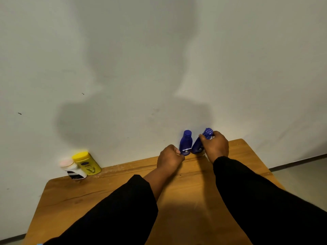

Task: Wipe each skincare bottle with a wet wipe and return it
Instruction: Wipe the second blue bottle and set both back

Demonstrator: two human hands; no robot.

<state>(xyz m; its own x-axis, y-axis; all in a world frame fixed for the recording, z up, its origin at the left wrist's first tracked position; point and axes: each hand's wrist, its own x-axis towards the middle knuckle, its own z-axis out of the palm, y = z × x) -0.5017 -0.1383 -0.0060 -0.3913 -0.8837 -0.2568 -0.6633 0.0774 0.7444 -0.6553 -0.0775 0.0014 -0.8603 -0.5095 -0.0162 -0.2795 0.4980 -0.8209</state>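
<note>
The tilted blue bottle (pixel 196 147) sits right of frame centre, at the far edge of the table (pixel 106 191) near the wall (pixel 123 68), cap leaning to the right. The right hand (pixel 215 145) grasps its upper body just below the cap, fingers wrapped round it. Whether the base touches the table cannot be told

Handling, as a judgement: a small plastic bottle, probably light and fairly stiff, with a smooth skin that turns slippery under a wet wipe. Take hold round the mid-body, not the flip cap, which may spring open

The upright blue bottle (pixel 185 144) stands just to its left. The left hand (pixel 169 158) is curled against that bottle's base; whether it holds a wipe cannot be told

At lower left of the frame a yellow bottle (pixel 87 163) and a white bottle (pixel 73 169) stand side by side, well apart from the blue pair
</note>
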